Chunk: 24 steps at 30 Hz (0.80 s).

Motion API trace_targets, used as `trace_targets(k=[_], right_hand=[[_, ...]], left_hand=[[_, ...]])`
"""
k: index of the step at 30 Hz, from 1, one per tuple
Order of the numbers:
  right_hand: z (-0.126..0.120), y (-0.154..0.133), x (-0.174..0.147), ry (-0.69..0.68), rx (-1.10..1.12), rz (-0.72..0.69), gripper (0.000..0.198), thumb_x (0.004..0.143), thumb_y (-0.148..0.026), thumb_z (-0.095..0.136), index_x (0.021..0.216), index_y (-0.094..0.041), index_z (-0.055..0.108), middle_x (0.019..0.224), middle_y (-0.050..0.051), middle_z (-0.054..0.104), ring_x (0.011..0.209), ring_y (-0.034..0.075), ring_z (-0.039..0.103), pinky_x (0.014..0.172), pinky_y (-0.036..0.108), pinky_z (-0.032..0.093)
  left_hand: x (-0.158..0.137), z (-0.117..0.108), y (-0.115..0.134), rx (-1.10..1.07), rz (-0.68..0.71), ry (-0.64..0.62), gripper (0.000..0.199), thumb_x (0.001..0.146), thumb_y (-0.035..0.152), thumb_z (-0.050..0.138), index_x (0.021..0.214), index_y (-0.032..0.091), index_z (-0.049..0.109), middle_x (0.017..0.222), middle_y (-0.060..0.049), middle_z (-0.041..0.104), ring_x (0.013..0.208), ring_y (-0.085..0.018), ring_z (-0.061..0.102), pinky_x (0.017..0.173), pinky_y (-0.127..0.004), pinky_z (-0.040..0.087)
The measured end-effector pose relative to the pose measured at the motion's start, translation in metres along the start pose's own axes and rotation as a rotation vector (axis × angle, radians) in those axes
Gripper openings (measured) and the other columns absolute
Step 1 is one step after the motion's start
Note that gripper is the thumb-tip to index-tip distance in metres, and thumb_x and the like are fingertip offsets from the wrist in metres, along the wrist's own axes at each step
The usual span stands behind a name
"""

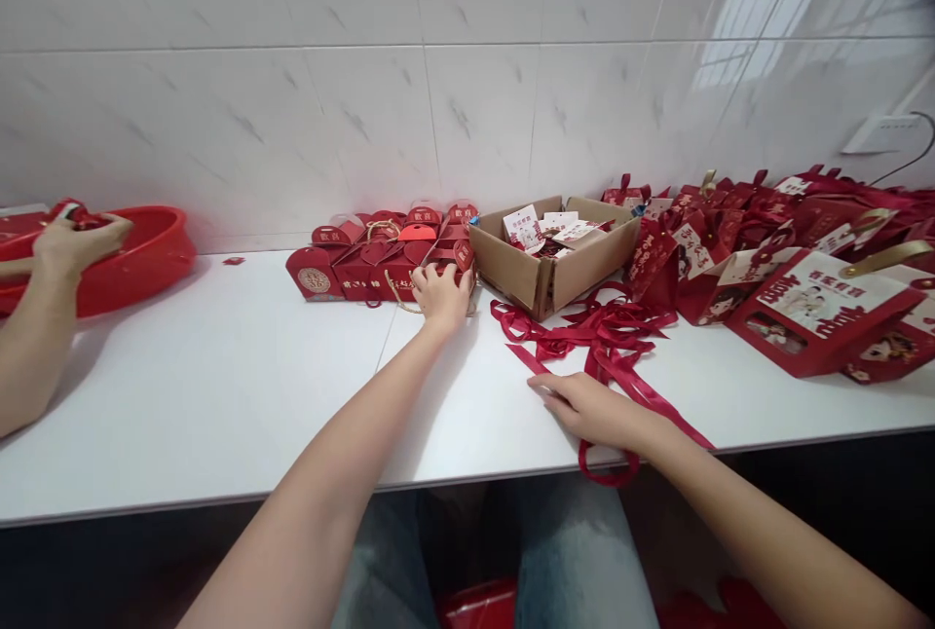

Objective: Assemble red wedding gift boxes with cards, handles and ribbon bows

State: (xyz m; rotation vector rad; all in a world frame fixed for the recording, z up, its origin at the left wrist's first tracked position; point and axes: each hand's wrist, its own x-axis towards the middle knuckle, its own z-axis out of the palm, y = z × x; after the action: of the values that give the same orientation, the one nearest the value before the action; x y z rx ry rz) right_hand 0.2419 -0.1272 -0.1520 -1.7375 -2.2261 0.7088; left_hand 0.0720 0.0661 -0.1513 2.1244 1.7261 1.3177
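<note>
My left hand [442, 296] reaches to the right end of a row of small red gift boxes [365, 271] with gold lettering. Its fingers curl over the end box, which they partly cover. My right hand [595, 407] is low over the table, closed on a dark red ribbon [522, 356] whose pointed end sticks out past the fingertips. More red ribbons [620, 332] lie tangled just beyond that hand, and one loop [610, 475] hangs over the table's front edge.
An open cardboard box [511, 271] holds printed cards [524, 228]. Several finished-looking red gift bags [818, 308] crowd the right side. At the left, another person's hand [84, 238] holds a small red item above a red plastic basin [146, 269]. A tiled wall backs the white table [241, 395].
</note>
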Motion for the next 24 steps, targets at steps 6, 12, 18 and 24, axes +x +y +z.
trace_targets(k=[6,12,18,24], right_hand=[[-0.021,-0.001,-0.004,0.117,0.523,-0.130,0.034,0.085,-0.045,0.050,0.097,-0.018,0.067,0.073,0.003,0.063,0.069,0.016,0.060,0.062,0.028,0.048],[-0.091,-0.048,0.012,0.544,0.793,-0.387,0.018,0.074,-0.030,0.069,0.090,-0.022,0.064,0.060,-0.006,0.048,0.052,0.008,0.045,0.052,0.022,0.042],[-0.132,-0.089,0.035,1.106,0.728,-0.585,0.016,0.075,-0.017,0.066,0.087,-0.026,0.060,0.063,-0.003,0.041,0.056,0.011,0.041,0.057,0.025,0.042],[-0.110,-0.094,0.070,0.855,0.484,-0.501,0.015,0.080,-0.016,0.055,0.091,-0.022,0.062,0.078,0.001,0.056,0.065,0.011,0.051,0.058,0.025,0.040]], left_hand=[[-0.001,-0.022,-0.023,-0.205,0.100,-0.054,0.016,0.077,0.027,0.049,0.070,0.019,0.061,0.091,-0.009,0.062,0.105,-0.026,0.049,0.097,-0.040,0.037],[-0.011,-0.069,-0.059,-0.443,0.043,-0.079,0.027,0.068,0.025,0.034,0.071,0.016,0.059,0.073,-0.006,0.064,0.072,-0.021,0.059,0.067,-0.032,0.047],[-0.020,-0.094,-0.072,-0.845,0.081,-0.267,0.021,0.064,0.027,0.037,0.052,0.019,0.052,0.072,-0.009,0.066,0.091,-0.029,0.063,0.085,-0.041,0.045],[-0.031,-0.092,-0.063,-1.023,-0.008,-0.403,0.041,0.079,0.042,0.041,0.043,0.022,0.035,0.058,-0.008,0.061,0.087,-0.030,0.062,0.083,-0.042,0.044]])
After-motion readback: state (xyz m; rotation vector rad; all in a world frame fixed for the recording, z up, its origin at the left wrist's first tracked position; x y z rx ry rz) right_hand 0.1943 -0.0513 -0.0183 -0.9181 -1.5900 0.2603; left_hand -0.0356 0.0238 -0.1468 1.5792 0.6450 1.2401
